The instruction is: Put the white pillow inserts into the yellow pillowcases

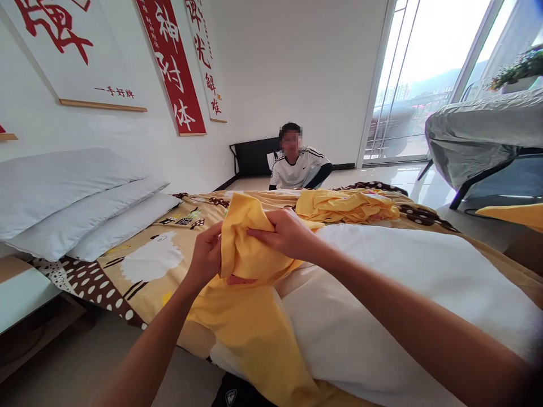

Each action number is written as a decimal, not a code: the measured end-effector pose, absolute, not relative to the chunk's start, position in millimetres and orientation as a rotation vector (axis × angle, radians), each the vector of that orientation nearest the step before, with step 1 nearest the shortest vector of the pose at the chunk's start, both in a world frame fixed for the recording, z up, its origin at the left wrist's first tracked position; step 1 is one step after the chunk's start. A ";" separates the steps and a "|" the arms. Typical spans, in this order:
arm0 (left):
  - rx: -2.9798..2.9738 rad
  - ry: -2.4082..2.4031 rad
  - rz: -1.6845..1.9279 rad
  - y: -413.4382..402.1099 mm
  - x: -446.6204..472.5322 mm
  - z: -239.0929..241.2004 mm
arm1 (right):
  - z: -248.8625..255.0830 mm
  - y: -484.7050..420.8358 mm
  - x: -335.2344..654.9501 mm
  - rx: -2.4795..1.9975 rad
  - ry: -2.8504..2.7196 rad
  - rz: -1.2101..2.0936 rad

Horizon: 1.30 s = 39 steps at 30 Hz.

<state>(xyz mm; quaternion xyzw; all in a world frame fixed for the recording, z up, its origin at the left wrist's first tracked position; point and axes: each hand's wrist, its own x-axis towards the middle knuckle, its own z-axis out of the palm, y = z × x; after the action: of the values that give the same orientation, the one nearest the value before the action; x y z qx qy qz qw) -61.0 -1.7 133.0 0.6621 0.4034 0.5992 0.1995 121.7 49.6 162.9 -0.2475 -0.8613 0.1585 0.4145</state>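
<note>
Above the near side of the bed, both my hands grip a bunched yellow duvet cover. The fingers of my left hand are closed on its left edge. My right hand pinches the raised fold from the right, thumb pointing left. From there the cloth hangs down over the bed's near edge. A thick white duvet lies right of and beneath my hands, partly covered by the yellow cloth. More crumpled yellow fabric rests at the far side of the bed.
Stacked white pillows lie at the left on a tan sheet with a sheep print. A person in a white shirt is low beyond the bed. A bedside table stands left; a grey-covered table stands right.
</note>
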 end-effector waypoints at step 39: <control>1.361 0.987 1.618 5.9 -47.9 114.5 | 151.7 44.4 135.4 -0.493 -2.203 0.116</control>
<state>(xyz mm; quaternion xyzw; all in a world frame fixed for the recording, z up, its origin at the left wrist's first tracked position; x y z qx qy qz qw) -47.9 5.9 114.5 0.5364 0.3888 0.6376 0.3932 135.4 44.4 151.7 -0.1974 -0.8815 0.0465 0.4264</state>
